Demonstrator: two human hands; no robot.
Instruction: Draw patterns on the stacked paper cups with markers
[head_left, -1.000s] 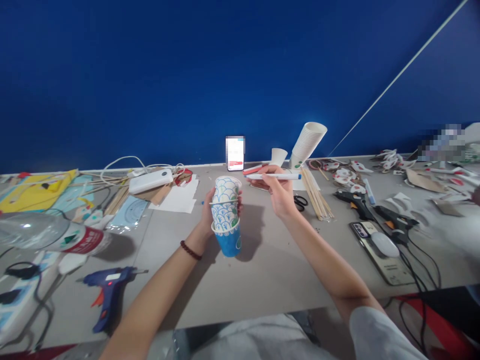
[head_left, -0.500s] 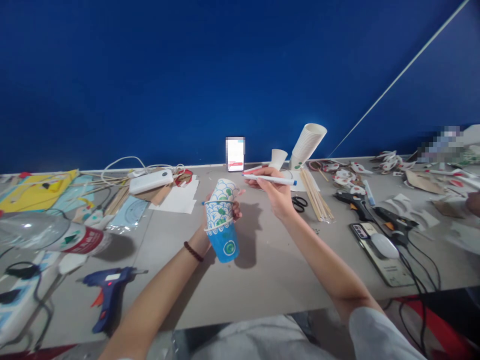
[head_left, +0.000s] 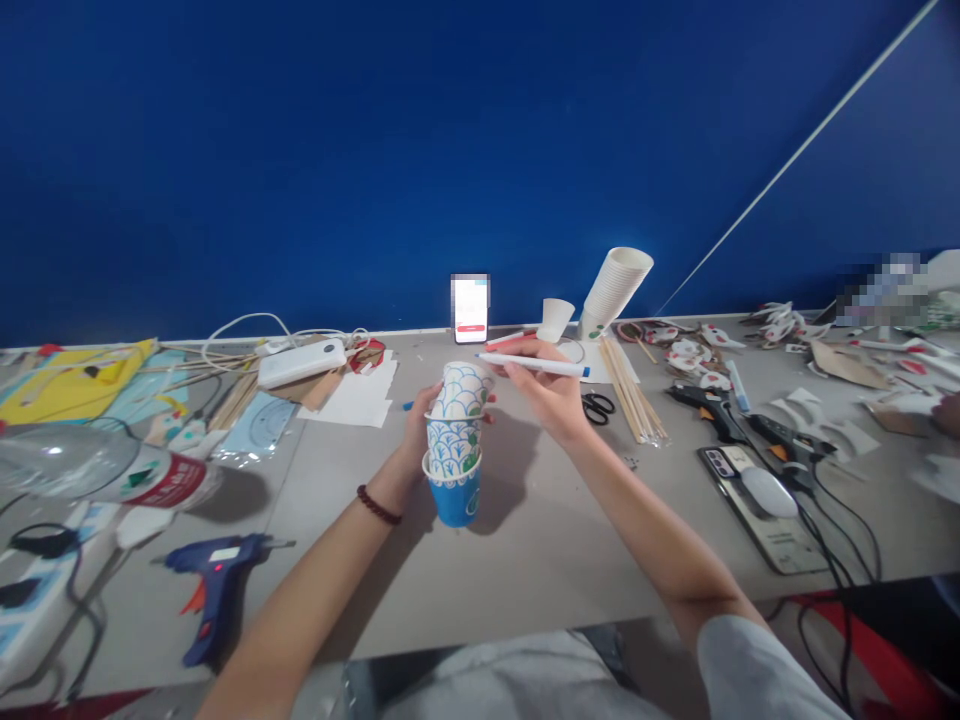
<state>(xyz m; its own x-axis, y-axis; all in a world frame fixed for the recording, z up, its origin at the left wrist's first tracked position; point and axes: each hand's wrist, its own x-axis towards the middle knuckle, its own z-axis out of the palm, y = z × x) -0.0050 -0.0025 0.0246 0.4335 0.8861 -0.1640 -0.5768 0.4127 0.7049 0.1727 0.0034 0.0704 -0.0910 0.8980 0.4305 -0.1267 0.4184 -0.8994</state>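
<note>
The cup stack, gripped in the left hand over the surface, has been rotated more upright. Another side is presumably presented to the marker, held in the right hand.

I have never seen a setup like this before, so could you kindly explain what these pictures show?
Certainly. There is no machine here: these are a person's two bare hands, seen from a single camera worn on that person's head, looking forward and down.

The left hand holds three nested paper cups with blue decoration. The right hand has its fingers around a white marker with a blue end; its tip is near the top cup, though I cannot tell whether they touch.

On the grey table lie a blue glue gun, black scissors and thin wooden sticks. Farther back, a tall leaning stack of white cups and a lit phone stand near the blue wall.
</note>
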